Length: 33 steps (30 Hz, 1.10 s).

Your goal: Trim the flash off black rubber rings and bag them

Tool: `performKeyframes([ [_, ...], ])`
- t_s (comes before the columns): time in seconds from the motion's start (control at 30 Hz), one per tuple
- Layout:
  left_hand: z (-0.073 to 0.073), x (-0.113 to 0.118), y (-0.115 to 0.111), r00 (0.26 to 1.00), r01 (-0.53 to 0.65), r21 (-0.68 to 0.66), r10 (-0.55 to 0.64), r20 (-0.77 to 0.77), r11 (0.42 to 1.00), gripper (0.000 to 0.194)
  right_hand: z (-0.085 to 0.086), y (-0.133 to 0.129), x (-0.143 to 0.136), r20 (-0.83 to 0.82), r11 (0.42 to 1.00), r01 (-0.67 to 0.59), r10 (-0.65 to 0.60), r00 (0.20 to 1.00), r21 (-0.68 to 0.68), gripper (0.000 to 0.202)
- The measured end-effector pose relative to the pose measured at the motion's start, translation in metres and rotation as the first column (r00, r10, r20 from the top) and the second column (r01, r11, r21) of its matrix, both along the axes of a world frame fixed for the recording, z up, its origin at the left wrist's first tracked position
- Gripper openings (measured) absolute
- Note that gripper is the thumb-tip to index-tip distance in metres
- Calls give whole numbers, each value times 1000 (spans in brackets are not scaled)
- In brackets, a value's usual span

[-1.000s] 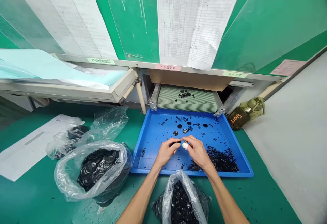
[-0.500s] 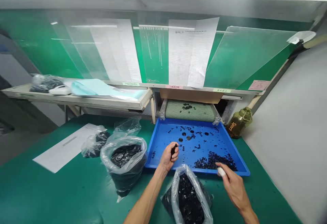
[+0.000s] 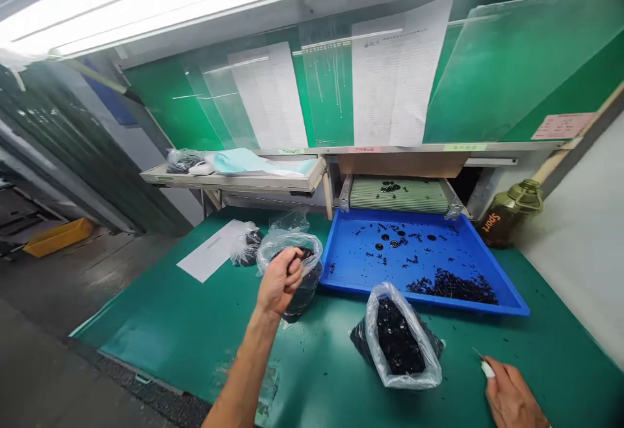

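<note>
My left hand (image 3: 280, 281) is closed around small black parts, partly hidden by the fingers. It hovers at the mouth of a clear plastic bag (image 3: 308, 272) holding black round pieces. My right hand (image 3: 511, 392) is over the table's right front, pinching a thin pointed tool (image 3: 478, 354) whose exact kind I cannot make out. A white cover wraps one of its digits. Between the hands stands another open bag (image 3: 431, 369), filled with shiny black pieces. Behind it, a blue tray (image 3: 361, 275) carries scattered black scraps, a heap of them and several black discs.
A green ribbed conveyor belt (image 3: 414, 200) ends at the tray's back edge. To the right stands a bottle (image 3: 511, 213) against the wall. On the left lie a white sheet (image 3: 207, 255) and a small tied bag (image 3: 247, 246). A shelf (image 3: 234, 183) stands behind.
My left hand has moved left from the tray's front edge to the left bag, still closed. My right hand has drawn back from the tray. The view has swung left.
</note>
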<state>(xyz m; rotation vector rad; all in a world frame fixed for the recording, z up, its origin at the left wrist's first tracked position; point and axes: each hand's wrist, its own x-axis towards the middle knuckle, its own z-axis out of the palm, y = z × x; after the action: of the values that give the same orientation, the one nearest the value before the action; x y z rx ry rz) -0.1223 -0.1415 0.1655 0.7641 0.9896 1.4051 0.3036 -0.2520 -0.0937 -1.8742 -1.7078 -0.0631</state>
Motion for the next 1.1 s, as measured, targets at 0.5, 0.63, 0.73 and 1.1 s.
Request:
performKeyframes([
  [0.5,-97,149,-11,640,501,-106,-450,-623,859,13,13,5,-14,66,993,114,-112,992,-24,30],
  [0.63,-96,141,-16,496,635,35,-372,-784,772,21,10,6,-14,41,993,119,-119,992,18,27],
  [0.73,-91,136,-21,421,727,53,-385,-821,684,26,9,5,-15,67,996,87,-87,994,13,28],
  [1.1,-67,133,75,732,354,161,-167,-660,921,24,-2,10,9,109,997,-67,69,992,-22,34],
])
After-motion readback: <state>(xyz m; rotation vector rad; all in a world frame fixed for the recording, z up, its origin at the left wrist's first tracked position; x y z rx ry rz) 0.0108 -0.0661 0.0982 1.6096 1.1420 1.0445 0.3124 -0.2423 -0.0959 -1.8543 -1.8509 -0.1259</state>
